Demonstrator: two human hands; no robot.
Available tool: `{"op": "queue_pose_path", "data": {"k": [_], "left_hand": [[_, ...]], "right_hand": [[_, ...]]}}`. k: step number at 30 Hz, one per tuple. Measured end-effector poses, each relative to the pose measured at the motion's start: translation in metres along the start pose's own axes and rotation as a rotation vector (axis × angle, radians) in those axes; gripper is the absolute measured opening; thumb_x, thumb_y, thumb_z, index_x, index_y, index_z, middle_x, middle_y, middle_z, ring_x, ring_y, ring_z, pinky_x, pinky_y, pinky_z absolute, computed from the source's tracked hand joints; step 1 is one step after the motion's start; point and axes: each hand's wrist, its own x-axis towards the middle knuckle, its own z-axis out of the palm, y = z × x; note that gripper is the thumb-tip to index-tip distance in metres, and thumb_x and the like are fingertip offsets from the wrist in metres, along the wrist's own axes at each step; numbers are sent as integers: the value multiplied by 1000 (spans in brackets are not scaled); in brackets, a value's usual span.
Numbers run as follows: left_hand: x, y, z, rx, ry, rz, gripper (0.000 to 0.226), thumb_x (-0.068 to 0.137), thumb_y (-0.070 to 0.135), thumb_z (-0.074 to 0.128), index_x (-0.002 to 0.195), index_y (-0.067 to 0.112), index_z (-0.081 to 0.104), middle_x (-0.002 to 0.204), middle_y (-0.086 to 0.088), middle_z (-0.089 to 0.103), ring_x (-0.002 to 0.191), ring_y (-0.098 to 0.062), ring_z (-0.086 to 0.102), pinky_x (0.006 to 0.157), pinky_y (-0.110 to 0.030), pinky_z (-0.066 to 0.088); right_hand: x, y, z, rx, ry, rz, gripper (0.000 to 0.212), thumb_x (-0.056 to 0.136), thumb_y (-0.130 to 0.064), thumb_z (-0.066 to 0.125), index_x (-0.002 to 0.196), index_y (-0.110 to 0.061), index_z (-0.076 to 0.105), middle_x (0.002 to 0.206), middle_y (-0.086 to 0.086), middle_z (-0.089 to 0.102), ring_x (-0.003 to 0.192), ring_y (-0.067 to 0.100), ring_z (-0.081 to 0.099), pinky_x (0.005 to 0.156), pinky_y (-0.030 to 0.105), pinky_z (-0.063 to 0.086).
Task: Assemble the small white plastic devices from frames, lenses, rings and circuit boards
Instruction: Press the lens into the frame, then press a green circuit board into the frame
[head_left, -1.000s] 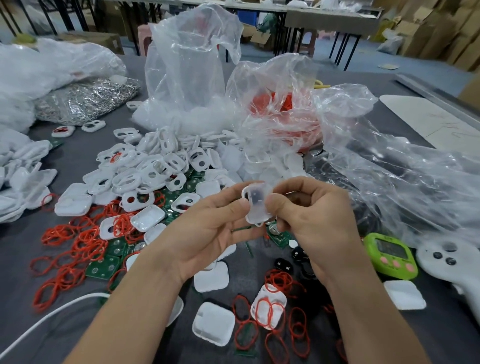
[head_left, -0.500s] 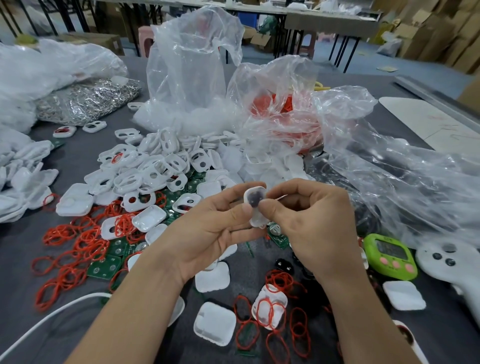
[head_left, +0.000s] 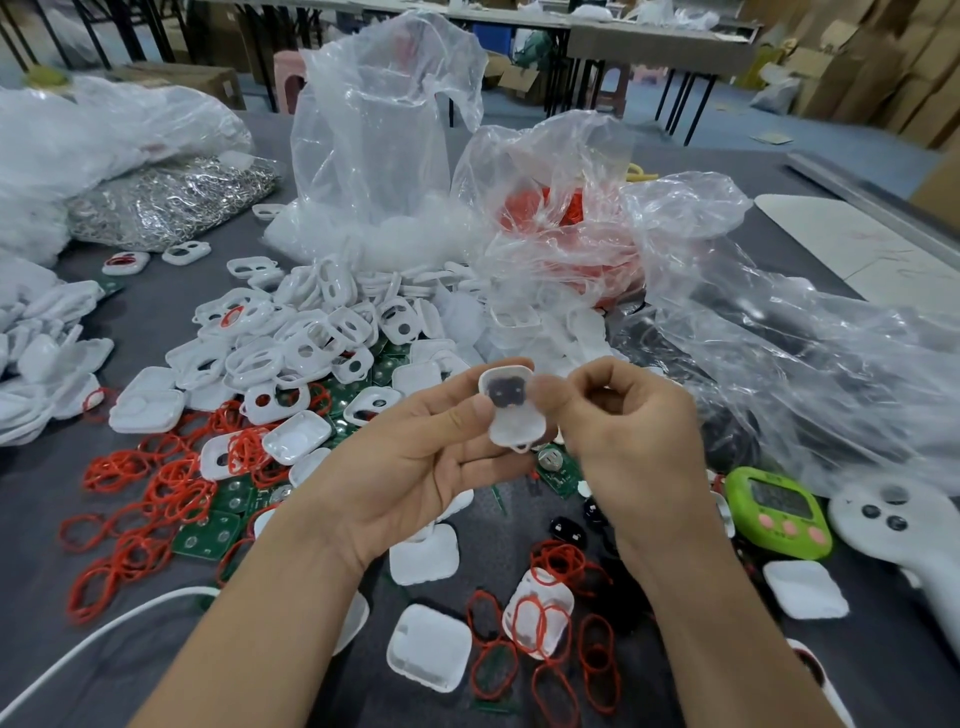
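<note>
Green timer (head_left: 779, 512), white controller (head_left: 893, 525) nearby

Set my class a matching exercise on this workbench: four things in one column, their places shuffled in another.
Things
1 white frame
2 green timer
3 red rings
4 bag of silver parts

Places
A back left of the table
B lying to the right of the right hand
C pinched between left hand and right hand
D strewn loose over the near table

Pairs: 1-C, 2-B, 3-D, 4-A

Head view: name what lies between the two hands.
In the head view, a small white plastic device with a dark insert in its upper half lies between the left hand and the right hand. Both hands pinch it above the table.
</note>
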Motion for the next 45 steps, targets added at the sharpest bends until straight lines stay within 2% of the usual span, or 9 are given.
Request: {"op": "queue_pose_path", "data": {"k": [4, 11, 16, 23, 26, 30, 35, 40, 45], "left_hand": [[-2, 1, 1, -13, -18, 3, 55, 75, 24, 88, 127, 13, 73, 127, -21, 70, 112, -30, 73, 83, -33, 62], [-1, -1, 0, 65, -28, -33, 58, 77, 28, 89, 130, 12, 71, 120, -12, 73, 106, -22, 74, 87, -33, 62], [1, -4, 1, 116, 28, -39, 41, 80, 25, 74, 120, 17, 77, 116, -7, 76, 103, -18, 74, 84, -29, 61], [1, -2, 2, 42, 48, -15, 63, 64, 32, 96, 120, 11, 76, 120, -19, 74, 106, -28, 75, 85, -32, 62], [1, 1, 2, -5, 90, 4, 37, 85, 28, 79, 117, 10, 78, 121, -21, 73, 106, -29, 75, 82, -31, 62], [2, 4, 0, -36, 137, 21, 34, 93, 21, 55, 112, 8, 79, 121, -21, 73, 106, -29, 75, 78, -30, 62], [1, 7, 0, -44, 141, 32, 34, 92, 21, 56, 112, 7, 79, 122, -21, 73, 106, -29, 75, 76, -29, 63], [1, 7, -1, -70, 140, 29, 33, 92, 20, 57, 113, 7, 79, 124, -21, 72, 109, -30, 73, 77, -29, 62], [1, 7, 0, -43, 127, 20, 38, 82, 25, 74, 115, 7, 78, 123, -22, 72, 111, -29, 73, 81, -30, 62]], "right_hand": [[6, -2, -10, 141, 18, 96, 31, 92, -31, 76, 62, -28, 67, 57, 4, 59, 48, 11, 43, 53, 25, 38], [0, 3, 3, 5, -115, 23, 31, 70, -51, 79, 90, -28, 72, 83, 0, 78, 76, 21, 74, 71, 48, 62], [-2, 9, 8, -122, -98, -5, 25, 75, -54, 73, 89, -33, 72, 78, -8, 76, 71, 10, 74, 61, 28, 57], [17, 5, -18, 198, 147, 102, 39, 98, -49, 55, 81, -20, 75, 83, 6, 78, 66, 14, 66, 58, 27, 55], [37, 3, -46, -209, 235, 25, 21, 96, -22, 66, 77, -26, 75, 77, -5, 76, 62, 10, 64, 64, 32, 59], [64, -4, -53, -849, -64, 30, 32, 89, -3, 67, 90, -33, 79, 94, -14, 76, 73, -3, 65, 66, 8, 48], [79, 2, -40, -1264, -314, 28, 39, 87, -8, 69, 120, -28, 75, 120, 0, 75, 107, 20, 68, 92, 32, 57], [77, 8, -44, -933, -141, 52, 13, 82, -23, 84, 91, -32, 83, 82, -10, 78, 65, 2, 63, 58, 18, 48], [59, 7, -42, -639, -52, 57, 17, 84, -33, 84, 75, -47, 79, 60, -22, 69, 63, -9, 64, 50, 8, 44]]}}
